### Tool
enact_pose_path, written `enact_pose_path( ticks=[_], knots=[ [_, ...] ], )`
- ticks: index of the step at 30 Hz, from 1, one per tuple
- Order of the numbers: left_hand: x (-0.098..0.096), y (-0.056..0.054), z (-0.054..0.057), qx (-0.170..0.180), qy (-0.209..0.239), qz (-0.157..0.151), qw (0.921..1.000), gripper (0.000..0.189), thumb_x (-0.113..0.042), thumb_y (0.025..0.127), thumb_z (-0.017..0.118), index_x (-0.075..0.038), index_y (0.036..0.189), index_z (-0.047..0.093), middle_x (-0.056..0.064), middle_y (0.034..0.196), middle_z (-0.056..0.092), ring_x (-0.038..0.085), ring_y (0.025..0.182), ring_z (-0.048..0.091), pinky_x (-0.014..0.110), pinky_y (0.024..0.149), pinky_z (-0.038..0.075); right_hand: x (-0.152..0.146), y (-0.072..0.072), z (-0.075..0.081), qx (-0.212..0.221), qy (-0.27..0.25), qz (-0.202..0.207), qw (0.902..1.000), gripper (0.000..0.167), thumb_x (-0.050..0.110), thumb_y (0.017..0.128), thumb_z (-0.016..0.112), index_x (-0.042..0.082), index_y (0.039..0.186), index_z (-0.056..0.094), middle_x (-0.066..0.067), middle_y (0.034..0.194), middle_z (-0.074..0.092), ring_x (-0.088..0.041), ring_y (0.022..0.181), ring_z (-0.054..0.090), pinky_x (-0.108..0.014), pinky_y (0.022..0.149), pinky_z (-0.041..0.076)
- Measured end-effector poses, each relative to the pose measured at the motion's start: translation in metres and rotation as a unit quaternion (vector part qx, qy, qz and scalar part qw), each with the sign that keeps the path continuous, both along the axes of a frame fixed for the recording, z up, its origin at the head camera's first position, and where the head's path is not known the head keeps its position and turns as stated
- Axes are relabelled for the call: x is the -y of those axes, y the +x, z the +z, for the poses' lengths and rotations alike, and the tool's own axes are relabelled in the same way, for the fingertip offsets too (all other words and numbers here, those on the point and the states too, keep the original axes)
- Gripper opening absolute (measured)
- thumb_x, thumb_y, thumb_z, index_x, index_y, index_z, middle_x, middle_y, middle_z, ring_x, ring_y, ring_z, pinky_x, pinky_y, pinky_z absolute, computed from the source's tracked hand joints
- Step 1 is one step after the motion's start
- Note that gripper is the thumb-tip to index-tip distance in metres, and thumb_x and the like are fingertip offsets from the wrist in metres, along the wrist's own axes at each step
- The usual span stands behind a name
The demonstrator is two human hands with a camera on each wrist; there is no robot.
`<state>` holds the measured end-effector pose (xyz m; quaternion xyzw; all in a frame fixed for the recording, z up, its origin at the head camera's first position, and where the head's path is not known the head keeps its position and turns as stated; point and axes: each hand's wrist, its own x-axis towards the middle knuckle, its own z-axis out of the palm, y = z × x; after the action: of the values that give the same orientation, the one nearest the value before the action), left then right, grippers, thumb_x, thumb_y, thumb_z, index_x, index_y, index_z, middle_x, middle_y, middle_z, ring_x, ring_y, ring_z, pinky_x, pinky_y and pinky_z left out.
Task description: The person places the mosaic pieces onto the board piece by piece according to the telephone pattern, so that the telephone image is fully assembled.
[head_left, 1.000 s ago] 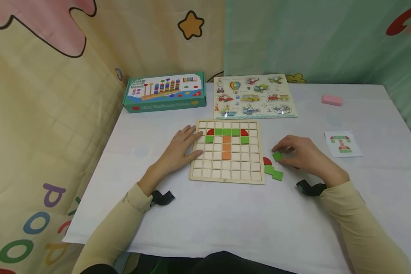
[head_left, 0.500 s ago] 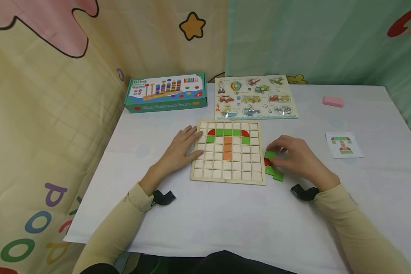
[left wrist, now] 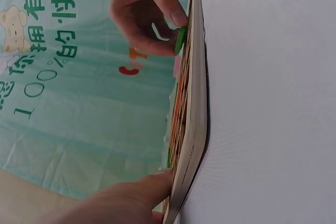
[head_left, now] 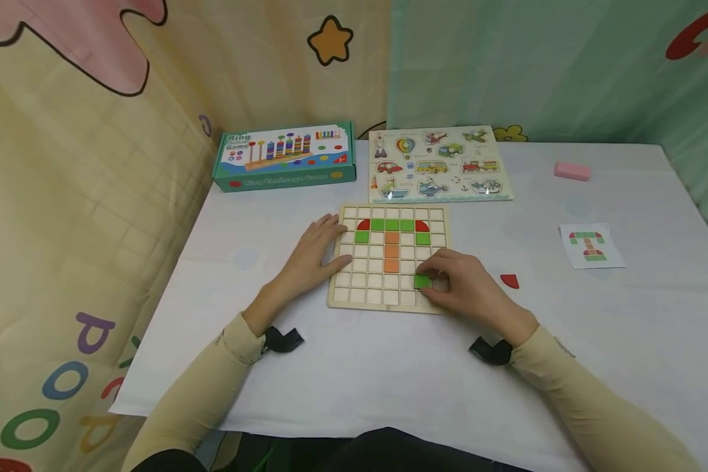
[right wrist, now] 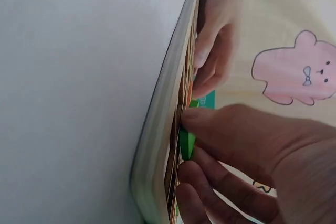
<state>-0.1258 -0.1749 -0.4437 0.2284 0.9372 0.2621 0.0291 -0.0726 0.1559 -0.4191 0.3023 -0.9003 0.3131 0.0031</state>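
Note:
My left hand (head_left: pixel 307 255) rests on the left edge of a wooden grid board (head_left: pixel 358 304), fingers extended and thumb spread. Over the board's lower right squares, my right hand (head_left: pixel 463 285) pinches a green square tile (head_left: pixel 423 281) between thumb and fingers; the right wrist view shows the green tile (right wrist: pixel 186 140) tilted against the grid. Set in the board are a row of green tiles (head_left: pixel 392 225), red quarter-round tiles (head_left: pixel 363 225) at its ends, a green square below each end, and an orange column (head_left: pixel 392 252). The right hand hides the board's right edge.
A loose red quarter-round tile (head_left: pixel 510 281) lies right of my right hand. Farther right is a pattern card (head_left: pixel 592 246), with a pink block (head_left: pixel 572 171) behind it. A ring game box (head_left: pixel 283 160) and a vehicle puzzle (head_left: pixel 439 164) stand along the back.
My right hand has moved left from the loose tiles beside the board to above its lower right squares, carrying a green tile. The left hand stays on the board's edge.

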Motion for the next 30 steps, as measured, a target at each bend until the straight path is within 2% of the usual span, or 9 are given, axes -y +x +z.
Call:
enact_pose_path(
  ticks=[6, 14, 18, 21, 25, 30],
  knots=[
    [-0.005, 0.002, -0.002, -0.005, 0.014, 0.005, 0.9999, 0.064, -0.036, 0.103, 0.069, -0.004, 0.153, 0.047, 0.015, 0.172, 0.031, 0.030, 0.164, 0.017, 0.048, 0.135, 0.009, 0.007, 0.002, -0.004, 0.022, -0.020, -0.009, 0.9995, 0.028, 0.008, 0.086, 0.088, 0.008, 0.112, 0.078, -0.005, 0.108, 0.073, -0.018, 0.091, 0.065, -0.039, 0.081, 0.060],
    [-0.015, 0.005, -0.004, -0.002, 0.029, 0.013, 0.9995, 0.063, -0.035, 0.103, 0.070, -0.005, 0.153, 0.048, 0.015, 0.172, 0.031, 0.029, 0.164, 0.017, 0.046, 0.135, 0.008, 0.011, 0.003, -0.006, -0.003, -0.020, -0.016, 0.9997, 0.021, 0.007, 0.085, 0.088, 0.008, 0.105, 0.080, -0.004, 0.105, 0.075, -0.019, 0.093, 0.067, -0.040, 0.083, 0.060],
    [-0.020, 0.005, -0.005, 0.005, 0.025, 0.015, 0.9996, 0.063, -0.036, 0.103, 0.068, -0.005, 0.154, 0.047, 0.015, 0.172, 0.030, 0.029, 0.164, 0.016, 0.045, 0.135, 0.007, 0.008, 0.003, -0.006, 0.001, -0.024, -0.016, 0.9996, 0.022, 0.006, 0.085, 0.088, 0.009, 0.105, 0.079, -0.003, 0.105, 0.077, -0.018, 0.093, 0.070, -0.041, 0.084, 0.061],
    [-0.020, 0.005, -0.005, 0.005, 0.012, 0.012, 0.9998, 0.064, -0.038, 0.104, 0.067, -0.005, 0.154, 0.047, 0.015, 0.173, 0.029, 0.029, 0.164, 0.016, 0.045, 0.135, 0.008, 0.000, 0.000, -0.005, 0.005, -0.033, -0.024, 0.9992, 0.024, 0.004, 0.085, 0.087, 0.010, 0.107, 0.079, -0.002, 0.104, 0.077, -0.017, 0.091, 0.071, -0.040, 0.082, 0.062],
    [-0.019, 0.005, -0.002, -0.001, 0.004, 0.006, 1.0000, 0.065, -0.038, 0.104, 0.067, -0.005, 0.155, 0.046, 0.015, 0.173, 0.028, 0.030, 0.164, 0.016, 0.046, 0.135, 0.010, -0.019, -0.007, 0.000, 0.001, -0.034, -0.054, 0.9979, 0.026, 0.001, 0.086, 0.085, 0.008, 0.110, 0.078, -0.004, 0.104, 0.076, -0.020, 0.089, 0.072, -0.042, 0.078, 0.062],
    [-0.017, 0.003, 0.000, -0.001, 0.010, 0.001, 1.0000, 0.064, -0.038, 0.104, 0.067, -0.005, 0.155, 0.046, 0.014, 0.173, 0.030, 0.030, 0.164, 0.017, 0.047, 0.135, 0.011, -0.047, -0.016, 0.010, 0.017, 0.008, -0.079, 0.9967, 0.030, 0.003, 0.086, 0.086, 0.005, 0.114, 0.077, -0.008, 0.108, 0.076, -0.025, 0.095, 0.072, -0.047, 0.084, 0.062]
  ],
)
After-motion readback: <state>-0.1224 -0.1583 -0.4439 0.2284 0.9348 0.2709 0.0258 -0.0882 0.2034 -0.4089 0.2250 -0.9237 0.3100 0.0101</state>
